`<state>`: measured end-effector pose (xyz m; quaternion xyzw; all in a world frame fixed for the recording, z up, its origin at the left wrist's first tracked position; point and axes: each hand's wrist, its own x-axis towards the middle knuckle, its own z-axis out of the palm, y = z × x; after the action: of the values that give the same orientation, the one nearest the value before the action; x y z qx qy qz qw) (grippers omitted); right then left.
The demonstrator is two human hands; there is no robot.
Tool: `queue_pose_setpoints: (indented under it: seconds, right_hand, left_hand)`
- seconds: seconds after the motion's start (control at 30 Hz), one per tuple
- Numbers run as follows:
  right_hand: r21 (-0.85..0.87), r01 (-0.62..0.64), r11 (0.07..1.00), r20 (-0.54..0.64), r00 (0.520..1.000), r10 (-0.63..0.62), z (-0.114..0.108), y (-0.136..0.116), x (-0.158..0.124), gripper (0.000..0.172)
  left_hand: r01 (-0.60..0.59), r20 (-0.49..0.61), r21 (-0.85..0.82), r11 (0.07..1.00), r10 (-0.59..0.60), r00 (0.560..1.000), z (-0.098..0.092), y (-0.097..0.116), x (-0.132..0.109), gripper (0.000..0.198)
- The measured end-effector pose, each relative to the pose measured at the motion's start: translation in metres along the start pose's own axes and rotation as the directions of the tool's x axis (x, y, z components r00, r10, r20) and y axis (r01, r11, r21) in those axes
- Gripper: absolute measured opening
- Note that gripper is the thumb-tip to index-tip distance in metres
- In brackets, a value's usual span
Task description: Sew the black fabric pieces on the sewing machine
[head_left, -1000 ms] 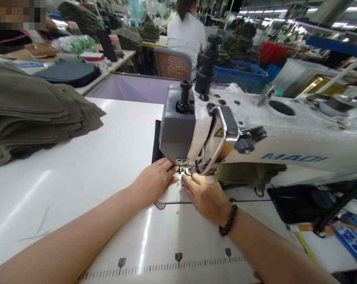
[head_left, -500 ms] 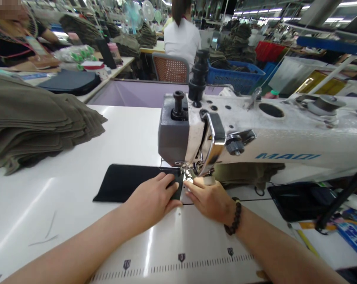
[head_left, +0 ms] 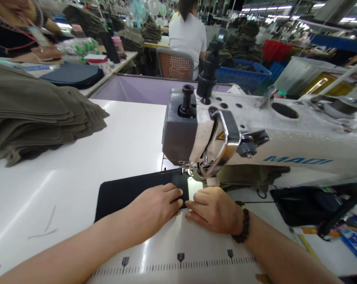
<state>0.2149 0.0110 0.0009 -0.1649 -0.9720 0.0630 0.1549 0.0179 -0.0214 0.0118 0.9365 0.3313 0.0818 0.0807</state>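
The black piece (head_left: 128,193) reaches leftward from under the needle end of the sewing machine (head_left: 178,132). In front of that machine, the left hand (head_left: 156,209) rests on it; the right hand (head_left: 217,209) curls by its edge (whether either pinches, I cannot tell). Behind the machine, a blue basket (head_left: 240,81) holds dark cloth (head_left: 242,67).

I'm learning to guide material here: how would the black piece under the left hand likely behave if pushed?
The black piece looks thin and lies flat, so it's probably light and flexible. It may slide easily, since the white tabletop looks glossy. One corner lies under the machine head, so it might pivot there.
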Motion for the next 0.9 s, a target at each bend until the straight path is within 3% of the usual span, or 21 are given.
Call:
queue_pose_setpoints:
  seconds: [0.47,0.9]
  right_hand:
    - [-0.068,-0.195,0.978,-0.001,0.981,0.196,0.007,-0.002,0.005,0.024]
    - [-0.074,-0.433,0.898,0.102,0.893,0.439,0.015,0.0,0.014,0.026]
  left_hand:
    - [0.037,0.026,0.089,0.995,-0.04,0.999,0.005,-0.015,0.002,0.018]
    - [0.128,-0.07,0.022,0.991,-0.127,0.989,0.008,-0.037,0.01,0.023]
